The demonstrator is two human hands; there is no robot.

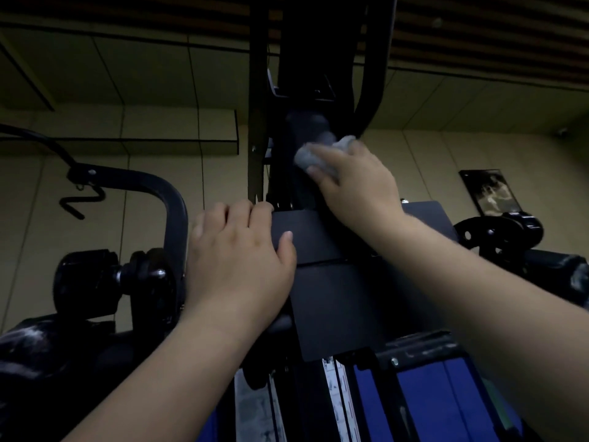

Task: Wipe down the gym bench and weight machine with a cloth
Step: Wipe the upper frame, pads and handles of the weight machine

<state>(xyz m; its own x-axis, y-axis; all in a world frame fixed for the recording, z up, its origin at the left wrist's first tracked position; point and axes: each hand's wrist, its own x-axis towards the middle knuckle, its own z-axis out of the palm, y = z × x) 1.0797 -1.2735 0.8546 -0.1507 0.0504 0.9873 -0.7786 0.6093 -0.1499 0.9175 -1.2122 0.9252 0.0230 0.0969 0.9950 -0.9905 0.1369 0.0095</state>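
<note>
Both my forearms reach up and forward from the bottom of the view, over blue panels (424, 406) and white strips low on the weight machine (334, 314). My left hand (242, 260) holds the left edge of a flat dark plate (322, 250) on the machine's front: the fingers curl over its top corner and the thumb lies across its face, so that grip is closed on the plate. Left of it a black knob (86, 282) sticks out sideways from a curved black frame tube (165, 199), with a bent handle (83, 199) hanging from it further back.

Higher up, my right hand (353, 183) presses a bunched grey cloth (318, 154) against the machine's black upright, just under a rounded black padded part (307, 127). The fingers curl around the cloth, gripping it; the cloth and fingertips are blurred. To the right, a black pulley wheel (478, 234) sits beside the plate.

Beyond is a wall of pale panels (143, 74) with a dark framed picture (490, 193) at right, and a slatted ceiling (494, 36) above.
</note>
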